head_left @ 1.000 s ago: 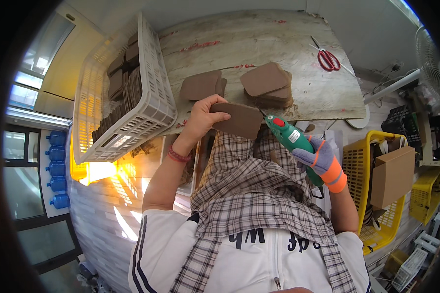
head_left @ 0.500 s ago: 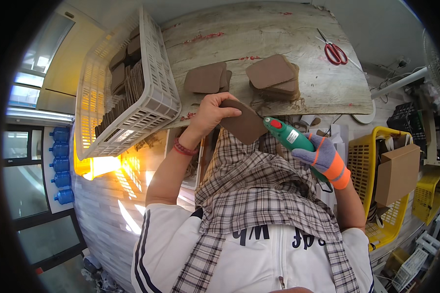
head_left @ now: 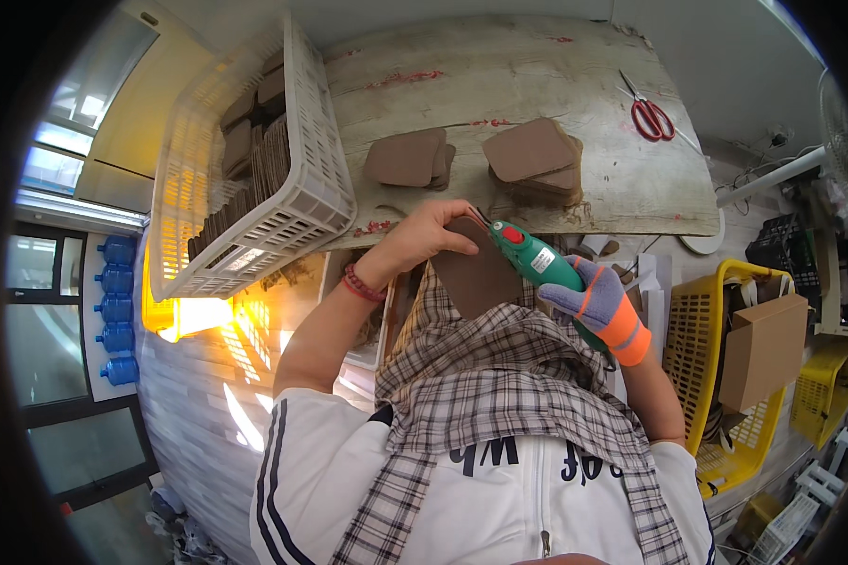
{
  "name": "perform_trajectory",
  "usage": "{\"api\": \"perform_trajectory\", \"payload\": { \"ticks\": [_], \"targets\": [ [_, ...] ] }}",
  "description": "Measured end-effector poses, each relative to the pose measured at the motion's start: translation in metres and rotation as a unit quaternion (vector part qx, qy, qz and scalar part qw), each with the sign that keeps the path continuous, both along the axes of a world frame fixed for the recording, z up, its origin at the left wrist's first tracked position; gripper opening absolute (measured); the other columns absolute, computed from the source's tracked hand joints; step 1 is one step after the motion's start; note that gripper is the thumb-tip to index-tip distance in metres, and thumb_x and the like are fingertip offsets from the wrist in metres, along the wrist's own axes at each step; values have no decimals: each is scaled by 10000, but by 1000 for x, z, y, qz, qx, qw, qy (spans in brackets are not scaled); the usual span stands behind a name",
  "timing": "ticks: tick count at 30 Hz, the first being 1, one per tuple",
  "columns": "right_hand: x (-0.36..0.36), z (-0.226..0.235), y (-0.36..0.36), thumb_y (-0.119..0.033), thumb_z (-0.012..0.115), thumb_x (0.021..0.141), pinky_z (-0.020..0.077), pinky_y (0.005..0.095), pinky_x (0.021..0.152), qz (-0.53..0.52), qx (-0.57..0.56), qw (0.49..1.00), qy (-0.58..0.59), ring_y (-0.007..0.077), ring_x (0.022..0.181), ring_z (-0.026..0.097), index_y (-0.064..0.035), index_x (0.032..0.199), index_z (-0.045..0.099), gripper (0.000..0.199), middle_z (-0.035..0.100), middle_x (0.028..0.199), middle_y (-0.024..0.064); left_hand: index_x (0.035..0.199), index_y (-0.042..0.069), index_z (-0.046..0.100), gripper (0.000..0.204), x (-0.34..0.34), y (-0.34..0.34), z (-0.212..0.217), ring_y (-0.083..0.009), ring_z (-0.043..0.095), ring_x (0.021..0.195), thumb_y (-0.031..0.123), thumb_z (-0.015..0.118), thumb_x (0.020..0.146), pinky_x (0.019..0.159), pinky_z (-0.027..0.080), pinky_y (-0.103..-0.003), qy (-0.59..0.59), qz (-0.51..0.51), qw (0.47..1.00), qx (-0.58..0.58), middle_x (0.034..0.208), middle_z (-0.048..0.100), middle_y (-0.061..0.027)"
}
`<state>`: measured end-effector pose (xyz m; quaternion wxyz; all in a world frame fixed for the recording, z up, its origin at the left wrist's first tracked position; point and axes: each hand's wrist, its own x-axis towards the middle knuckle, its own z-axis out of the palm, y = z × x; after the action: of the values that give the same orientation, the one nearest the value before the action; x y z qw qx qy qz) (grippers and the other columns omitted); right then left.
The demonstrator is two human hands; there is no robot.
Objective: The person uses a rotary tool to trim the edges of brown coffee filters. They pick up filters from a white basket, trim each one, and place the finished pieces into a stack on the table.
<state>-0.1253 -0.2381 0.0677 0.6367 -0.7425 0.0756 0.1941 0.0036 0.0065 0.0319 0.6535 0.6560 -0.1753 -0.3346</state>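
My bare left hand (head_left: 431,234) pinches a flat brown rounded-corner piece (head_left: 478,275) by its upper part, over my lap just off the table's near edge. My right hand (head_left: 601,306), in a purple and orange glove, is wrapped round a green handheld electric tool (head_left: 539,261) with a red button. The tool's narrow tip meets the upper edge of the piece, close to my left fingers; the exact contact is too small to make out. Beyond my hands, a small stack of like brown pieces (head_left: 405,157) and a taller stack (head_left: 530,151) lie on the table.
Red-handled scissors (head_left: 652,121) lie on the table (head_left: 499,75) at the far right. A white plastic crate (head_left: 322,179) holding many brown pieces stands at the left. A yellow basket (head_left: 692,330) with a cardboard box (head_left: 765,350) is at the right, below a fan (head_left: 843,132).
The brown piece has turned so that it hangs more steeply. The tool has moved left and up along its edge, closer to my left hand, which has shifted slightly right.
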Motion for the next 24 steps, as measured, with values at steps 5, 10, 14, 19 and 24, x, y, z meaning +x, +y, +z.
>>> {"api": "perform_trajectory", "payload": {
  "ticks": [5,10,14,19,24],
  "targets": [
    [-18,-17,-14,-240,721,800,423,201,481,-65,18,998,18,58,530,525,21,1013,574,367,594,676,12,1053,27,587,257,62,51,3,-143,614,836,-24,611,803,740,509,-250,-14,262,963,-69,936,641,-61],
    [-27,-30,-20,-215,708,809,441,208,473,-85,18,996,30,77,529,554,16,1018,568,341,596,674,15,1135,17,558,363,116,56,-47,-241,538,1094,55,661,789,911,441,-376,-338,358,843,218,1129,592,-116],
    [-37,-41,-27,-237,698,819,447,216,474,-105,32,993,35,81,525,556,14,1001,570,336,596,663,21,1175,30,551,426,101,4,-28,-324,337,1278,172,672,792,1034,289,-449,-525,294,736,309,1314,452,-145],
    [-42,-40,-27,-254,698,821,448,223,478,-116,4,993,37,79,526,560,24,1011,572,359,602,664,33,1199,43,537,550,91,-64,-41,-381,247,1330,374,664,778,1064,222,-497,-527,158,778,303,1359,398,-172],
    [-47,-43,-30,-257,701,820,452,229,478,-124,-3,992,19,81,520,557,33,1009,573,369,598,660,38,1193,58,547,594,93,-77,-39,-358,266,1326,414,685,738,1067,220,-475,-427,108,848,295,1307,468,-135]
  ]
}}
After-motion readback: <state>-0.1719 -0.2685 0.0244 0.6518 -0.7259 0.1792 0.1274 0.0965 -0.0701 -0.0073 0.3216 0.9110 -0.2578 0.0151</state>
